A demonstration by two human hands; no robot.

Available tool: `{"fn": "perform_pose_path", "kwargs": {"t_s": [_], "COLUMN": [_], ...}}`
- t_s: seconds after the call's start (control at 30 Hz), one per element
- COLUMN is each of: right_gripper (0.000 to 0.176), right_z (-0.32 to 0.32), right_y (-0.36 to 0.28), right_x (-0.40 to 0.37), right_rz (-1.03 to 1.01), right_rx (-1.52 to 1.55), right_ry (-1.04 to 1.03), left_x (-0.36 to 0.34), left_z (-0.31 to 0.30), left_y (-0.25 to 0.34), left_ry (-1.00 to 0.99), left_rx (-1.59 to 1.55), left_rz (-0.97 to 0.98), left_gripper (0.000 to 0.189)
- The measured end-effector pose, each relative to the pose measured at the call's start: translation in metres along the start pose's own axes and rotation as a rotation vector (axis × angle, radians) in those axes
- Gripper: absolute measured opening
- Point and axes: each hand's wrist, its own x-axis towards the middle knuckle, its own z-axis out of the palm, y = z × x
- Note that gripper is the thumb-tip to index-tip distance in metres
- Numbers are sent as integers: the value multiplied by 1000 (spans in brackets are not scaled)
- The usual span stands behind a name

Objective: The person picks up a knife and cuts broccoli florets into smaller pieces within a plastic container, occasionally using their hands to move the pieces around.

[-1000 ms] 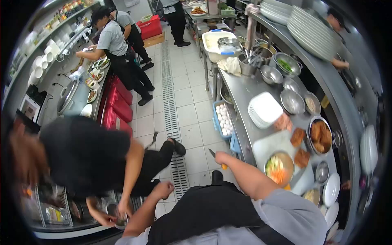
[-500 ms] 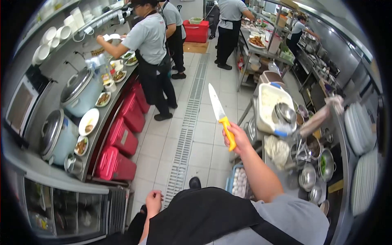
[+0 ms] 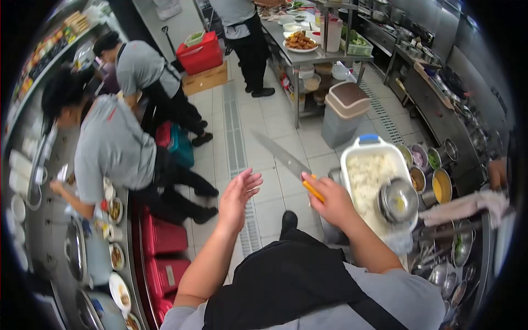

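Observation:
My right hand point(image 3: 331, 202) is wrapped round the yellow handle of a kitchen knife point(image 3: 289, 160). Its long blade points forward and to the left, above the tiled floor. Raised in front of my apron, my left hand point(image 3: 236, 199) is held up with its fingers stretched out and nothing in it. The blade passes ahead of both hands and touches neither the counter nor the left hand. Just right of my right hand stands a white tub point(image 3: 347, 165) of what looks like cooked rice, with metal bowls point(image 3: 397, 201) resting in it.
Two people point(image 3: 113, 146) work at the left counter, above red bins point(image 3: 165, 231). Another person point(image 3: 242, 41) stands ahead at a steel table point(image 3: 302, 56) bearing a plate of fried food point(image 3: 301, 42). A grey bin with a brown lid point(image 3: 345, 113) stands before me; a floor drain point(image 3: 234, 132) runs along the aisle.
My left hand has risen from low beside the apron to chest front, fingers extended. The knife has tilted further left. I have moved forward, so the tub and the steel table appear closer.

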Motion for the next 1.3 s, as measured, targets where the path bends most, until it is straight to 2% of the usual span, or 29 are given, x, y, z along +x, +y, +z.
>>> {"fn": "perform_pose_path", "kwargs": {"t_s": [0.03, 0.07, 0.13, 0.23, 0.27, 0.5, 0.63, 0.7, 0.77, 0.8, 0.83, 0.9, 0.93, 1.0, 1.13, 1.2, 1.23, 1.3], "right_gripper": [60, 60, 58, 58, 58, 57, 58, 62, 64, 67, 67, 74, 74, 78, 80, 78, 78, 78], "right_z": [-3, -7, -2, 0, 4, 27, 11, 7, -6, -16, -24, -34, -39, -51, -89, -110, -122, -143], "right_y": [10, 15, 35, 55, 64, 130, 152, 164, 170, 174, 180, 191, 199, 214, 243, 262, 274, 304], "right_x": [28, 47, 82, 132, 146, 233, 284, 296, 303, 305, 304, 295, 289, 276, 253, 239, 229, 204], "right_rz": [12, 3, -28, -8, -12, 219, 337, 405, 493, 546, 567, 671, 694, 843, 1000, 1236, 1244, 1324], "right_rx": [3, -51, -100, -174, -189, -216, -356, -383, -400, -409, -425, -457, -471, -502, -551, -466, -481, -424], "right_ry": [18, -18, -41, -102, -109, -19, 15, 66, 97, 119, 145, 178, 197, 279, 390, 343, 371, 394], "left_x": [40, 74, 138, 206, 228, 389, 478, 513, 541, 547, 555, 570, 571, 576, 568, 567, 569, 585], "left_z": [7, 12, 24, 36, 40, 64, 100, 120, 143, 159, 172, 200, 223, 267, 359, 405, 431, 480], "left_y": [4, 7, 11, 28, 33, 27, 34, 18, 4, 3, 0, -12, -9, -19, -57, -79, -78, -80], "left_ry": [28, 17, 46, -41, -5, -162, -298, -370, -459, -482, -519, -741, -775, -869, -1094, -1201, -1231, -1498], "left_rx": [-268, -252, -506, -545, -530, -555, -525, -526, -389, -305, -297, -133, -141, -104, -47, 19, 25, 327], "left_rz": [-86, -107, -139, -143, -191, -361, -471, -505, -577, -591, -594, -632, -654, -680, -758, -788, -776, -795], "left_gripper": [51, 51, 55, 55, 53, 49, 47, 45, 46, 38, 38, 26, 21, 22, 24, 28, 28, 36]}}
